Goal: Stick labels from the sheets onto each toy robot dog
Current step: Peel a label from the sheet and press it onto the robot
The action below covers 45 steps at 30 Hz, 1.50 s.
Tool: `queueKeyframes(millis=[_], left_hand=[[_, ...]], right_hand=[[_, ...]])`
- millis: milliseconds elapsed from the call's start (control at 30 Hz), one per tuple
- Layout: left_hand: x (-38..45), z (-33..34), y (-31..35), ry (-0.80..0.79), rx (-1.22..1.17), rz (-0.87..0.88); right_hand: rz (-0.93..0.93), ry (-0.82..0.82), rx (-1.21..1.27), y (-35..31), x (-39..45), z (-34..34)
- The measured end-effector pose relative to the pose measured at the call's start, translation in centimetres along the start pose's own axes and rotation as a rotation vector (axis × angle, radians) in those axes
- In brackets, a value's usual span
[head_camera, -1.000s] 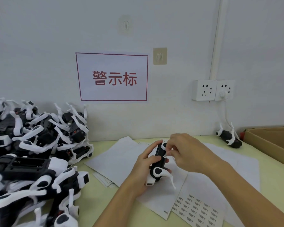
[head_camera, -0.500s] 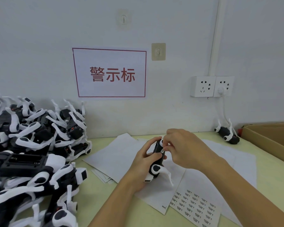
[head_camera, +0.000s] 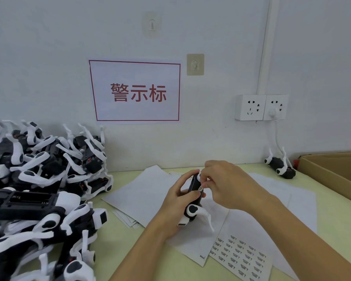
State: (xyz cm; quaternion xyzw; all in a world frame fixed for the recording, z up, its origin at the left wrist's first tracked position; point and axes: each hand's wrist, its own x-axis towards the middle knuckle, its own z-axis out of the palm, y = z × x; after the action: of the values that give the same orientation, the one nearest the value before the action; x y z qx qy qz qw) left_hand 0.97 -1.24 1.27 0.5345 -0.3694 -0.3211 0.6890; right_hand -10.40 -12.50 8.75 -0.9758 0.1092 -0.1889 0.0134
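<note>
Pressing the label (head_camera: 200,188) onto the dog (head_camera: 193,196) at frame centre, the right hand (head_camera: 225,184) pinches the small printed strip against the black body while the left hand (head_camera: 177,199) grips the toy from behind. Risk — the label may crease or land skewed if the glossy, curved shell turns in the grip. Hard black-and-white plastic, thin white legs. Matte paper sheet (head_camera: 239,258) — lower right — carries rows of labels.

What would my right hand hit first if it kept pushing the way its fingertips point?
Likely the toy robot dog in your left hand; your right hand pinches a label against its black body, though contact is unclear.
</note>
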Motion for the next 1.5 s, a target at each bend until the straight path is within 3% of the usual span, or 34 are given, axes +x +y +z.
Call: queueKeyframes(millis=[1033,1500], left_hand=[[-0.1,0.1,0.0,0.018,0.008,0.004],[0.0,0.1,-0.1,0.053,0.060,0.016]], right_hand=[[0.021,0.100,-0.197,-1.1,-0.1,0.7],[0.106,0.071,-0.095,-1.8,-0.1,0.4]])
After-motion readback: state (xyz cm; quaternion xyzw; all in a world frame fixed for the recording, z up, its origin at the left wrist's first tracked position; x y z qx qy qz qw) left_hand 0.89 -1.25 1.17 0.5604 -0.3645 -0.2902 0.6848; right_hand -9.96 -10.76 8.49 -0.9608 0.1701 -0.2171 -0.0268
